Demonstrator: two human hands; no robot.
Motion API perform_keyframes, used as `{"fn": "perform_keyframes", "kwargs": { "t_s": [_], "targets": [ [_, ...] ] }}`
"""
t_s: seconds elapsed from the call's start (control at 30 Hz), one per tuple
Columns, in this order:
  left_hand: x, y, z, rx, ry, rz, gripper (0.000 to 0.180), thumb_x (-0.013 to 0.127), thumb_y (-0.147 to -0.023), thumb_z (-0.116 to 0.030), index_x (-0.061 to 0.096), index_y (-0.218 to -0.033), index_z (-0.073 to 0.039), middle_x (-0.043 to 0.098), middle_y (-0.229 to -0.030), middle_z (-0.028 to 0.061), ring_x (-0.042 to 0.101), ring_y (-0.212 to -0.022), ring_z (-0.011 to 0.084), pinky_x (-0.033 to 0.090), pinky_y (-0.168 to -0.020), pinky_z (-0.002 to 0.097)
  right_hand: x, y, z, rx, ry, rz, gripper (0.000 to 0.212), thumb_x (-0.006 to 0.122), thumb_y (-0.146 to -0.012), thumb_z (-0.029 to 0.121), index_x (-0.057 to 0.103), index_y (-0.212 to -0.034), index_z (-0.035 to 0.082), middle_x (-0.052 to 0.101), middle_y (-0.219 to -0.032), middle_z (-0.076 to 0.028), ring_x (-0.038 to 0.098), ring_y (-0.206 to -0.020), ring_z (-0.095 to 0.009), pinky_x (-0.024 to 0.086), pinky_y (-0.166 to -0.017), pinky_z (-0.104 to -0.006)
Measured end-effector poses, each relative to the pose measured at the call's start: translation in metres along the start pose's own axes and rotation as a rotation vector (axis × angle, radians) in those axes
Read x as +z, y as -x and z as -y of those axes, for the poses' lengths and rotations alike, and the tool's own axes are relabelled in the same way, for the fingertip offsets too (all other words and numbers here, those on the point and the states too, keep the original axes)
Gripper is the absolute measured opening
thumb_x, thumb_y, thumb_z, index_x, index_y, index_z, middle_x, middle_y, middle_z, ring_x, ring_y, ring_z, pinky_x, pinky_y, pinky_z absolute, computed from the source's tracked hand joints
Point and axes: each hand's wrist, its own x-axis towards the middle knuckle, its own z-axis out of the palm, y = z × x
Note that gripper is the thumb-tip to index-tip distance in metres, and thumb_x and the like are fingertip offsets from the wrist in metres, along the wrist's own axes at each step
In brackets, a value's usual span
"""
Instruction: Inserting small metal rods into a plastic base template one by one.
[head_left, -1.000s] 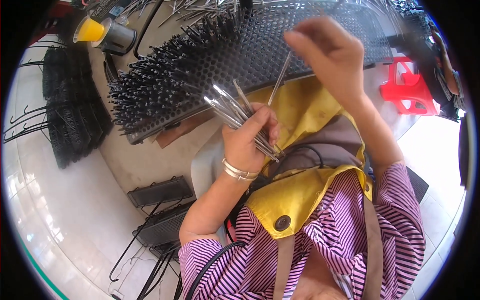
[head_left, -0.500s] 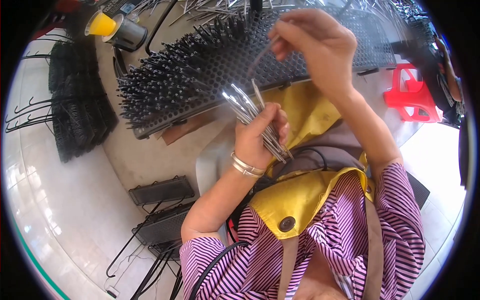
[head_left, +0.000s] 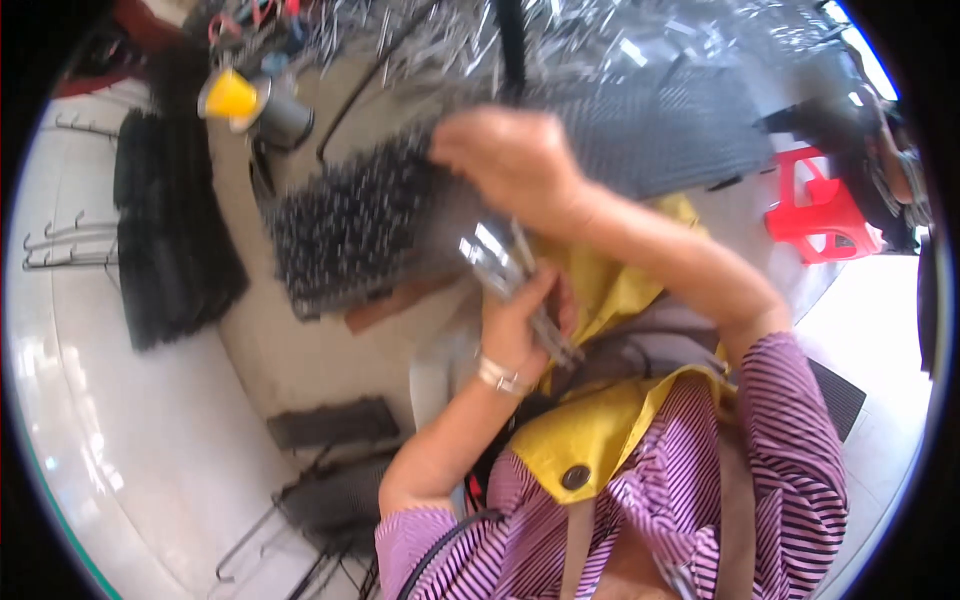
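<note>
My left hand (head_left: pixel 520 322) is closed around a bundle of thin silvery metal rods (head_left: pixel 490 250), their upper ends fanned out and their lower ends sticking out below the fist. Blurred by motion, my right hand (head_left: pixel 510 160) is above a dark perforated rack (head_left: pixel 650 125), its fingers curled together near the standing rods. Whatever those fingers hold, if anything, cannot be made out. The left part of the rack is packed with upright dark rods with shiny tips (head_left: pixel 345 220); round holes cover its right part.
Loose silvery rods (head_left: pixel 600 40) lie heaped behind the rack. At the far left stand a metal can (head_left: pixel 285 120) and a yellow cup (head_left: pixel 228 97). Black hooked racks (head_left: pixel 165 230) are on the left, more panels (head_left: pixel 335 425) lower left. A red stool (head_left: pixel 820 210) is right.
My right hand has moved left and down toward the standing rods; the thin piece seen at its fingers before no longer shows. My left hand keeps the bundle. The whole view has shifted slightly.
</note>
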Motion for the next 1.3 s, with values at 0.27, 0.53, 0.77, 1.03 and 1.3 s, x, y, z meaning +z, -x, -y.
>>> {"fn": "perform_keyframes", "kwargs": {
  "t_s": [0.27, 0.53, 0.77, 1.03, 1.3],
  "targets": [
    [-0.034, -0.004, 0.005, -0.034, -0.014, -0.004, 0.013, 0.053, -0.083, -0.020, 0.050, -0.081, -0.007, 0.048, -0.068, 0.0048, 0.043, -0.054, 0.0156, 0.034, -0.047, 0.0278, 0.034, 0.016, 0.003, -0.144, 0.156, 0.286, 0.018, 0.052, -0.064, 0.007, 0.049, -0.080, -0.001, 0.052, -0.064, -0.011, 0.055, -0.059, -0.028, 0.045, -0.048, -0.0370],
    [-0.042, -0.013, 0.003, -0.073, -0.041, 0.040, 0.012, 0.052, -0.083, -0.019, 0.051, -0.081, -0.007, 0.049, -0.068, 0.0041, 0.042, -0.052, 0.0148, 0.034, -0.047, 0.0276, 0.044, 0.001, 0.007, 0.159, 0.166, 0.424, 0.010, 0.054, -0.063, 0.005, 0.051, -0.070, -0.002, 0.057, -0.062, -0.019, 0.058, -0.062, -0.035, 0.045, -0.053, -0.0414],
    [-0.034, -0.017, 0.004, -0.025, -0.122, 0.069, 0.011, 0.053, -0.083, -0.018, 0.050, -0.081, -0.008, 0.048, -0.066, 0.0036, 0.041, -0.050, 0.0145, 0.033, -0.045, 0.0273, 0.032, 0.023, 0.011, -0.106, 0.172, 0.234, 0.025, 0.062, -0.072, 0.022, 0.048, -0.077, 0.001, 0.049, -0.062, -0.011, 0.051, -0.059, -0.030, 0.043, -0.053, -0.0379],
    [-0.027, -0.010, 0.038, -0.085, -0.186, 0.157, 0.008, 0.057, -0.080, -0.012, 0.051, -0.081, -0.007, 0.051, -0.066, 0.0062, 0.046, -0.050, 0.0168, 0.036, -0.045, 0.0276, -0.028, 0.066, 0.028, 0.226, -0.135, 0.643, 0.028, 0.058, -0.078, 0.028, 0.054, -0.070, 0.001, 0.055, -0.061, -0.015, 0.055, -0.059, -0.032, 0.043, -0.052, -0.0391],
    [-0.020, 0.001, 0.063, -0.111, -0.344, 0.215, 0.010, 0.058, -0.078, -0.008, 0.056, -0.085, -0.001, 0.058, -0.071, 0.0087, 0.056, -0.058, 0.0181, 0.044, -0.049, 0.0271, -0.065, 0.102, 0.051, 0.323, -0.174, 0.635, 0.038, 0.060, -0.076, 0.029, 0.052, -0.059, -0.004, 0.049, -0.054, -0.020, 0.050, -0.050, -0.034, 0.039, -0.048, -0.0397]
  ]
}}
